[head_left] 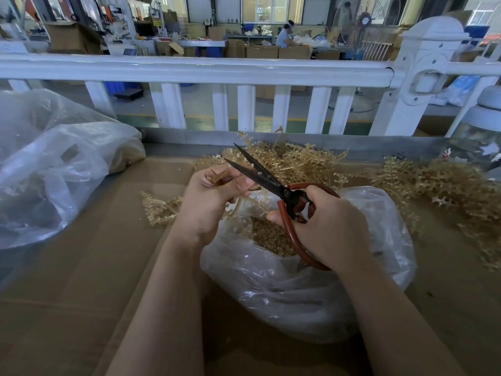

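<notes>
My right hand grips the red handles of a pair of black-bladed scissors, whose blades are parted and point up and to the left. My left hand pinches a translucent amber plastic sprue close to the blades. Its thin branches hang down over an open clear plastic bag. Small amber cut pieces lie inside that bag, partly hidden by my right hand.
Heaps of amber sprues lie at the back and right of the cardboard-covered table, and a few loose ones at left. A big clear bag sits at left. A white railing runs behind.
</notes>
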Action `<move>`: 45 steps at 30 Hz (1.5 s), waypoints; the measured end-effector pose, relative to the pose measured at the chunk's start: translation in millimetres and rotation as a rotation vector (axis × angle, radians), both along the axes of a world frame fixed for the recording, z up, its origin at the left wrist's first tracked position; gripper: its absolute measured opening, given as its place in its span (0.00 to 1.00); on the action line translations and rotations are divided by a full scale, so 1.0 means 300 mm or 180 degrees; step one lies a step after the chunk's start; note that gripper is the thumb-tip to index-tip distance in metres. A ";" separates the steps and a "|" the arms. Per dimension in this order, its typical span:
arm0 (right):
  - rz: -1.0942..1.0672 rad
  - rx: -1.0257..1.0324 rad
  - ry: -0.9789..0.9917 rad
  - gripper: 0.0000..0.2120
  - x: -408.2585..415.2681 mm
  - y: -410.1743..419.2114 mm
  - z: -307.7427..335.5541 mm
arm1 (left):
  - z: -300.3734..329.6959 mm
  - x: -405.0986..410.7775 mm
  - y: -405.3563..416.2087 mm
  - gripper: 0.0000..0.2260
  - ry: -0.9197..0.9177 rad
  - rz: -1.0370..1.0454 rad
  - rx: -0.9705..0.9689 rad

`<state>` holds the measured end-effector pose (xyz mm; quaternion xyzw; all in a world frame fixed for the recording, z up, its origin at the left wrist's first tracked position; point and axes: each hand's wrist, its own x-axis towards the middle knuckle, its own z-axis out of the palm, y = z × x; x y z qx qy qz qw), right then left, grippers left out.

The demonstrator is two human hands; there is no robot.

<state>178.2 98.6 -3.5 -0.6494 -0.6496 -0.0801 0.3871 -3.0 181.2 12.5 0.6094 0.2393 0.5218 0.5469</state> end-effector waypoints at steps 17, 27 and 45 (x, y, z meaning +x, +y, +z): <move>0.0005 -0.0017 -0.0012 0.28 0.002 0.009 -0.008 | -0.004 0.002 0.000 0.01 0.0069 -0.0089 -0.0056; 0.0065 -0.0017 0.0051 0.28 -0.001 0.003 0.000 | -0.011 0.010 0.004 0.02 0.0186 -0.0173 -0.0014; 0.0050 0.0001 0.0021 0.21 0.010 0.015 -0.017 | -0.009 0.022 -0.004 0.07 0.0055 -0.0031 0.0099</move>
